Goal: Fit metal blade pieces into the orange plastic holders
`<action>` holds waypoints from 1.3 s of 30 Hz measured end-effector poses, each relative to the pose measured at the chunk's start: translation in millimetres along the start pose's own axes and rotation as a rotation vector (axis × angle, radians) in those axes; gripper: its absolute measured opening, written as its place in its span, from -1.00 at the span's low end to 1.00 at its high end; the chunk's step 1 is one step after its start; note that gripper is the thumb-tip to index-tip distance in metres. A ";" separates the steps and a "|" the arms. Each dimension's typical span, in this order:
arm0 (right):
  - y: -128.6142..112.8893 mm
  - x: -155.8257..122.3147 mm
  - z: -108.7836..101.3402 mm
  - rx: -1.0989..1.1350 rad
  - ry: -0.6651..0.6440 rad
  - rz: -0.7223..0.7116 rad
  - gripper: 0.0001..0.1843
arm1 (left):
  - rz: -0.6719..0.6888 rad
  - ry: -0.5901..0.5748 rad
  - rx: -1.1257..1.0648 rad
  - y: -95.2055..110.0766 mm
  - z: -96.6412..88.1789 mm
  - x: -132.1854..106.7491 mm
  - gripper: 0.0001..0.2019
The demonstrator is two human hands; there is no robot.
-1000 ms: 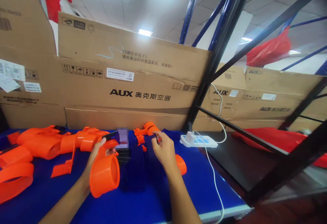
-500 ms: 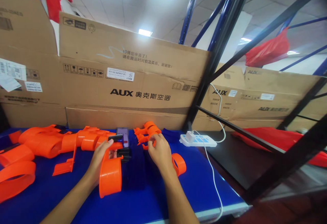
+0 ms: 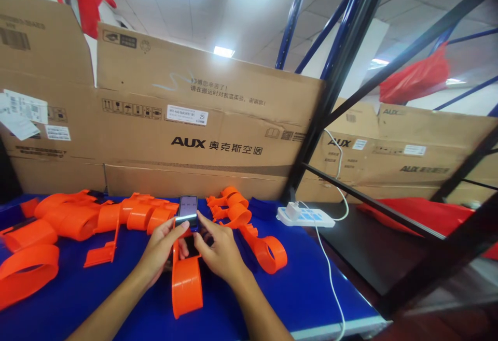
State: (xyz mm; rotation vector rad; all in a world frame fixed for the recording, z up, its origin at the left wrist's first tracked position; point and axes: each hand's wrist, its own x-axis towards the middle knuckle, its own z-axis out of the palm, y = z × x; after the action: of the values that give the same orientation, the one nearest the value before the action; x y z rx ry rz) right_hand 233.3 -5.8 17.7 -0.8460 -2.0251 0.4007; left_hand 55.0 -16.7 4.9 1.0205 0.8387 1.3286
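My left hand [image 3: 161,247] is closed around the upper arm of an orange plastic tape dispenser [image 3: 187,286], its ring hanging down toward me. The thumb presses on a black piece [image 3: 185,222] at the dispenser's top end. My right hand [image 3: 220,247] meets it from the right, thumb and forefinger closed at a small dark blue part [image 3: 193,225] on that same end. Exactly what the right fingertips pinch is partly hidden. Just behind the hands lies a phone [image 3: 189,203] with a lit screen.
Orange dispensers [image 3: 73,216] are heaped at the left of the blue table [image 3: 132,299]. More orange dispensers [image 3: 233,206] lie at the right, one ring [image 3: 272,254] nearer me. A white power strip [image 3: 305,215] with a cable, cardboard panels [image 3: 218,118] and a black rack post [image 3: 311,139] stand beyond.
My right hand has come left from the orange dispensers at the right to the top of the held one. My left hand has moved slightly right with its dispenser.
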 end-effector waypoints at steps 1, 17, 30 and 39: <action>1.4 -0.8 1.1 -0.006 0.010 -0.020 -0.42 | 0.014 0.001 0.015 0.3 0.0 -0.4 -0.63; 7.7 -3.7 3.2 -0.171 -0.029 -0.110 -0.40 | -0.166 -0.070 -0.146 -5.1 -5.5 6.7 -0.61; 0.9 -1.8 2.0 -0.200 0.001 -0.215 -0.46 | -0.290 -0.238 -0.152 -8.9 -17.9 17.0 -0.37; 6.4 2.4 -18.4 -0.050 0.370 0.148 -0.71 | -0.213 0.022 -0.322 12.7 -0.4 0.5 -0.71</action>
State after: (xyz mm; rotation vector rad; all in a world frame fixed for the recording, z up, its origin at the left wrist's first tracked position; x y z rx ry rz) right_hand 250.3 -0.2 26.0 -1.0232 -1.6427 0.2540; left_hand 50.0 -16.6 16.6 0.6472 0.7004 1.2443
